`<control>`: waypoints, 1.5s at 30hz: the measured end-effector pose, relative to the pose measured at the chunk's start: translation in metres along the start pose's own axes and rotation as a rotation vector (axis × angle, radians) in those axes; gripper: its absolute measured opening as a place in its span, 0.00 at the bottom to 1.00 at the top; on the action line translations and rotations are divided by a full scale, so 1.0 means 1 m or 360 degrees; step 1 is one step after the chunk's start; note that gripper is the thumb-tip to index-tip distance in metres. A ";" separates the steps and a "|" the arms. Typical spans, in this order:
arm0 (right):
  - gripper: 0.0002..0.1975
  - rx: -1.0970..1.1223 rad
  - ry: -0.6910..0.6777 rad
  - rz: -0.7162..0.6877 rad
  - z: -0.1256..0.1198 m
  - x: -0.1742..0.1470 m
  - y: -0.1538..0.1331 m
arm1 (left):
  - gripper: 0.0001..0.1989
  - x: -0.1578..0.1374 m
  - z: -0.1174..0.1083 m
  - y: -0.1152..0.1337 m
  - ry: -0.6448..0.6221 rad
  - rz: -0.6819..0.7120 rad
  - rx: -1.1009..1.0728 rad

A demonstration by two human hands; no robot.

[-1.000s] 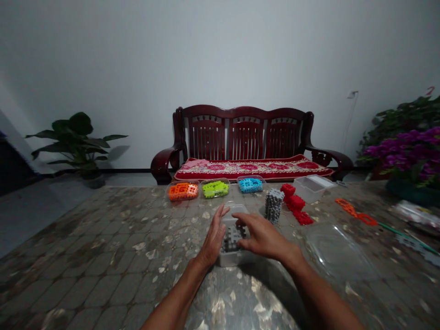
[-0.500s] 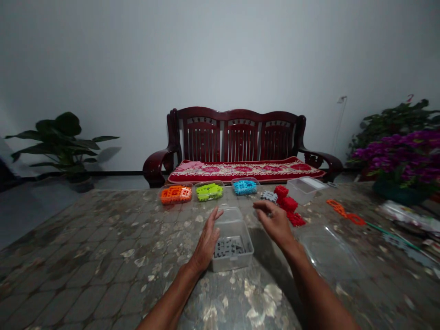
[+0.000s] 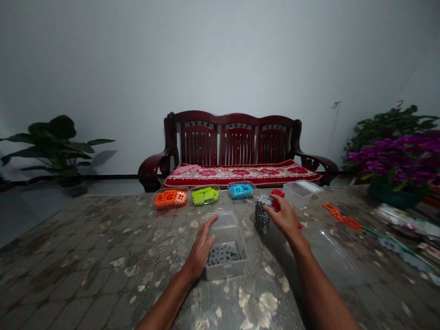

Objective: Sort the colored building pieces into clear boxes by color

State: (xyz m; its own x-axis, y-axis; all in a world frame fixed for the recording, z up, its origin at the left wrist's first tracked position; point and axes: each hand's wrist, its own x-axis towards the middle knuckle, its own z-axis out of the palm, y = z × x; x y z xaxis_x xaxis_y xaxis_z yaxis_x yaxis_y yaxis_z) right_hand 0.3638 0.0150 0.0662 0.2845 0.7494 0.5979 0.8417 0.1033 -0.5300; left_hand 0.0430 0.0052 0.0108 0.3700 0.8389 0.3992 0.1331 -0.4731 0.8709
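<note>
A clear plastic box (image 3: pixel 225 271) stands in front of me, its hinged lid (image 3: pixel 222 218) tipped back on the far side. Flat grey building pieces (image 3: pixel 223 255) lie inside. My left hand (image 3: pixel 200 250) is against the box's left side, fingers stretched out and holding nothing. Right of the box, a tall stack of grey building pieces (image 3: pixel 261 215) stands upright on the table. My right hand (image 3: pixel 285 217) has its thumb and fingers curled round the stack's right edge near the top. Red pieces (image 3: pixel 277 198) are partly hidden behind this hand.
Clear tubs of orange pieces (image 3: pixel 171 199), green pieces (image 3: pixel 205 195) and blue pieces (image 3: pixel 241 190) line the table's far edge. Another clear container (image 3: pixel 298 196) sits behind the red pieces. A clear lid (image 3: pixel 330 256), joined orange pieces (image 3: pixel 340 215) and purple flowers (image 3: pixel 398 158) are to the right.
My right hand has moved from in front of the grey stack to its right side, uncovering the stack and hiding most red pieces. My left hand stays by the box. The view has shifted slightly.
</note>
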 end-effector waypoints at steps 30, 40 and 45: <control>0.27 0.0345 -0.0386 -0.0162 -0.016 -0.010 -0.049 | 0.25 -0.003 0.002 0.004 0.0210 0.0008 0.0236; 0.28 0.0585 -0.1029 -0.0397 -0.001 -0.051 -0.090 | 0.25 -0.004 0.004 0.003 0.0227 0.0002 0.0183; 0.29 0.0562 -0.0993 -0.0450 0.006 -0.053 -0.086 | 0.26 -0.004 0.004 0.005 0.0222 0.0016 0.0193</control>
State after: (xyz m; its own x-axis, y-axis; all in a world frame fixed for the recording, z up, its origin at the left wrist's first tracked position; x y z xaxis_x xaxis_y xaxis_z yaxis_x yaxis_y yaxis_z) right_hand 0.2736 -0.0301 0.0767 -0.3195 0.8825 0.3450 0.6175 0.4701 -0.6306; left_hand 0.0454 -0.0017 0.0121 0.2419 0.8591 0.4511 0.2428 -0.5037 0.8291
